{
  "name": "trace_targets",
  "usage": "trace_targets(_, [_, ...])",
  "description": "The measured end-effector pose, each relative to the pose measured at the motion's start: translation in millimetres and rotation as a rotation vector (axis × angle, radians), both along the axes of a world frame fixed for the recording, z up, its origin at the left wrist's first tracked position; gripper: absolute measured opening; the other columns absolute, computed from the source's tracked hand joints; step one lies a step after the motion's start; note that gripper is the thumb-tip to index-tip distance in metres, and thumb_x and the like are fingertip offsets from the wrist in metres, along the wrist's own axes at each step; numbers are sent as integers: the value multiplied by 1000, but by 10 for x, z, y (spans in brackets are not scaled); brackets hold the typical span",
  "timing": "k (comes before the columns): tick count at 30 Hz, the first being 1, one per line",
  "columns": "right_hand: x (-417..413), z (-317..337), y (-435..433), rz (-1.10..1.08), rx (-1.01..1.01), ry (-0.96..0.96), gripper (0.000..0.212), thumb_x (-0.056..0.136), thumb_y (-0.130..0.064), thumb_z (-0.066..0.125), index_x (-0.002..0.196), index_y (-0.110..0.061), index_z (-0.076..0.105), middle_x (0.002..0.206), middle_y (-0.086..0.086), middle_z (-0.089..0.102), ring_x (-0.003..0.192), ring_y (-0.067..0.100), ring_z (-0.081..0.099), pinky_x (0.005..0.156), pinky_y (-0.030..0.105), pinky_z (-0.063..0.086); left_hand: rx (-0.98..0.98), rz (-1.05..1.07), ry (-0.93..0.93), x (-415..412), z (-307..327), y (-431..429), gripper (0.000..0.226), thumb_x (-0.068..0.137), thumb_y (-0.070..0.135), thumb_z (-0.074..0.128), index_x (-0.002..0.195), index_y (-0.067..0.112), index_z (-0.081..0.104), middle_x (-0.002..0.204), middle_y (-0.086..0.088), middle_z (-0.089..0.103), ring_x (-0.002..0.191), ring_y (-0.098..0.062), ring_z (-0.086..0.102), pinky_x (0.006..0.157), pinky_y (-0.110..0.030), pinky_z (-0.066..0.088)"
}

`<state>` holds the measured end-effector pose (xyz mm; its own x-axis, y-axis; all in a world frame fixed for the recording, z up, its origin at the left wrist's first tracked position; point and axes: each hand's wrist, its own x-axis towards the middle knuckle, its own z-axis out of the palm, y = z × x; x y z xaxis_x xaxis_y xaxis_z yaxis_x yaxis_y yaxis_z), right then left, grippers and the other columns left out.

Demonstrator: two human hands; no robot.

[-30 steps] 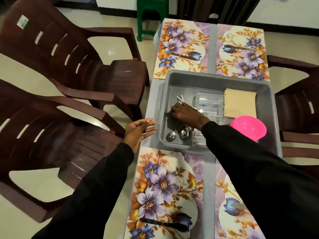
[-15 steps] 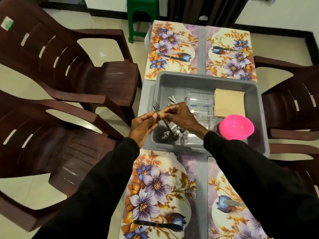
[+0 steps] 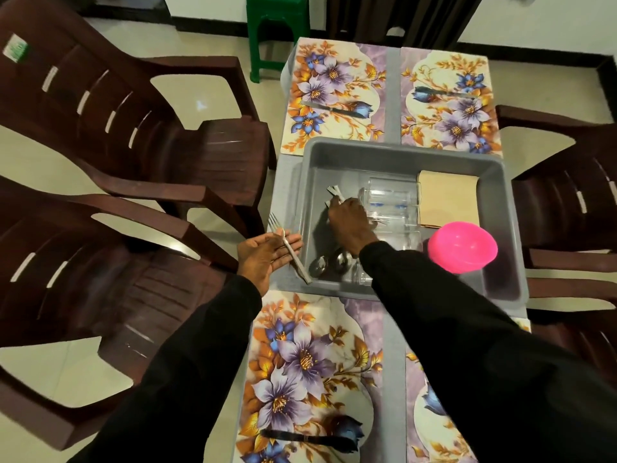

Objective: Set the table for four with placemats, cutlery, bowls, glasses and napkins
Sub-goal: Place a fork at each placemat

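Dark brown plastic chairs (image 3: pixel 117 145) flanked the grey table (image 3: pixel 393 95), which carried four floral placemats (image 3: pixel 300 362), one at each corner. A grey tub (image 3: pixel 400 152) sat between them in the middle. It held a stack of tan napkins (image 3: pixel 447 198), a pink bowl (image 3: pixel 462 247), clear glasses (image 3: pixel 389 195) lying on their sides, and spoons (image 3: pixel 334 260).

The left hand (image 3: pixel 263 255) lay open, palm up, just beside the tub's left wall, with a fork (image 3: pixel 288 245) resting across its straight fingers. The right hand (image 3: pixel 350 222) reached into the tub, its fingers down on loose cutlery handles (image 3: pixel 335 192); whether they gripped one could not be told. A knife (image 3: pixel 334 108) lay on the far left placemat.
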<state>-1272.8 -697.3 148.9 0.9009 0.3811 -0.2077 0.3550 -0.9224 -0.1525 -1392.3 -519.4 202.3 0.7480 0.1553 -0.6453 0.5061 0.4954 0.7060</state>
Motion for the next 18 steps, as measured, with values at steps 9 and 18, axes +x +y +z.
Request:
trace_targets(9, [-235, -109, 72, 159, 10, -39, 53, 84, -5, 76, 131, 1, 51, 126, 20, 55, 116, 34, 51, 93, 44, 50, -24, 51, 19, -49, -34, 132, 25, 101, 12, 58, 120, -4, 63, 111, -19, 75, 104, -33, 73, 92, -38, 60])
trace_targets(18, [-281, -38, 37, 471, -71, -59, 25, 83, -2, 76, 106, 2, 68, 105, 19, 64, 99, 32, 60, 81, 43, 52, -3, 3, 4, -82, -90, 48, 34, 100, 16, 61, 126, -6, 61, 116, -18, 73, 106, -33, 72, 97, -43, 57])
